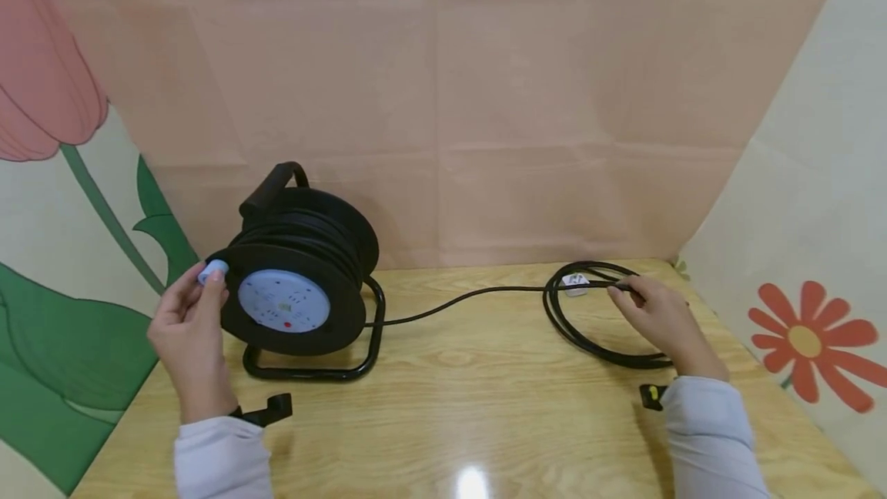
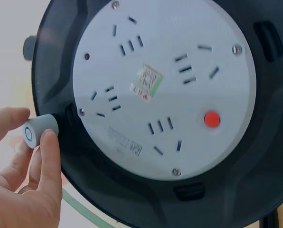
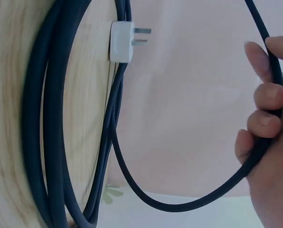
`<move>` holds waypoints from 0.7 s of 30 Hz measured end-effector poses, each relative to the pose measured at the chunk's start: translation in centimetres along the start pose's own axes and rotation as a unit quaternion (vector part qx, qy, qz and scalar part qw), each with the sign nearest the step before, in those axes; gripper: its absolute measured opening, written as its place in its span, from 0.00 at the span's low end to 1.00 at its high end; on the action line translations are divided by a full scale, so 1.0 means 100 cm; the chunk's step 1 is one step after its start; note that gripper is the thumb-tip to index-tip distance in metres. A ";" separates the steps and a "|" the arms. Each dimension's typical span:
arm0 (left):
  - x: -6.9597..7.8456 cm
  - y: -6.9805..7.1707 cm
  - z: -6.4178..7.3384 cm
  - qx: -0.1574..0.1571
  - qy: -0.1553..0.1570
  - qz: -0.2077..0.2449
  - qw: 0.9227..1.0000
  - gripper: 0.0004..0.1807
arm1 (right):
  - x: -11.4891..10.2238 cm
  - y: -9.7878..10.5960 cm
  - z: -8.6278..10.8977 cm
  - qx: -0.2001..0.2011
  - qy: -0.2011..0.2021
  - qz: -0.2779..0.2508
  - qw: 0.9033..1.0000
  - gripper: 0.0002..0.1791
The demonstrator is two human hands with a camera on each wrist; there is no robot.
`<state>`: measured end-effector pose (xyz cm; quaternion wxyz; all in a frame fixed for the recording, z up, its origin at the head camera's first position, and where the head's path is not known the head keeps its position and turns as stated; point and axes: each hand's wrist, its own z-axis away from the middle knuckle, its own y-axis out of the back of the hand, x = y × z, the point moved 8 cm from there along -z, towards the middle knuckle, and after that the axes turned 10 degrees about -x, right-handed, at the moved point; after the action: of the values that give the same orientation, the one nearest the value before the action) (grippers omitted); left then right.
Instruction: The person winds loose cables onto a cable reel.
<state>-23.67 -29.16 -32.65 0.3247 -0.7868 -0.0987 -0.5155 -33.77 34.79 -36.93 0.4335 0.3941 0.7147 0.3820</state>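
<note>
Left grip (image 1: 190, 329) on a knob (image 1: 212, 272), right grip (image 1: 665, 322) on a cable (image 3: 172, 207)

We saw the left grip clamped on the small, pale blue knob, pinching it at the rim of a black cable reel (image 1: 305, 254). The cable reel stood just right of that grip on a tubular frame (image 1: 312, 376), its handle (image 1: 266, 195) farther away from us. Its round, pale socket panel (image 2: 155, 95), with a red button (image 2: 212, 119), also lay right of the left grip. From there the cable stretched across the wooden worktop (image 1: 443, 422) to the right grip, which was curled round it. Beneath and to the left of the right grip, we saw a loose coil (image 1: 575, 337); near that grip, a white plug (image 3: 121, 42) with metal pins sat against the coil's far strands.
</note>
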 end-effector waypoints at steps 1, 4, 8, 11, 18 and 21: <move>0.001 -0.002 0.001 -0.001 -0.005 -0.003 1.000 0.23 | -0.003 0.003 0.000 0.015 0.008 0.007 1.000 0.13; 0.002 -0.007 0.003 -0.006 -0.013 -0.013 1.000 0.22 | -0.013 0.014 0.000 0.086 0.047 0.038 0.994 0.10; 0.004 -0.013 0.006 -0.015 -0.023 -0.029 0.999 0.21 | -0.024 0.024 0.003 0.167 0.086 0.071 0.980 0.11; 0.007 -0.018 0.008 -0.020 -0.034 -0.039 0.998 0.21 | -0.026 0.025 0.004 0.182 0.089 0.075 0.976 0.15; 0.014 -0.027 0.013 -0.022 -0.073 -0.085 0.993 0.19 | -0.029 0.008 -0.004 0.082 0.061 0.048 0.994 0.11; 0.016 -0.033 0.015 -0.031 -0.094 -0.102 0.990 0.18 | -0.029 0.003 -0.004 0.049 0.049 0.039 0.997 0.12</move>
<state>-23.43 -25.97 -30.33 0.2351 -0.8271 -0.1926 -0.4728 -33.16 32.20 -35.62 0.3630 0.4231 0.7369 0.3822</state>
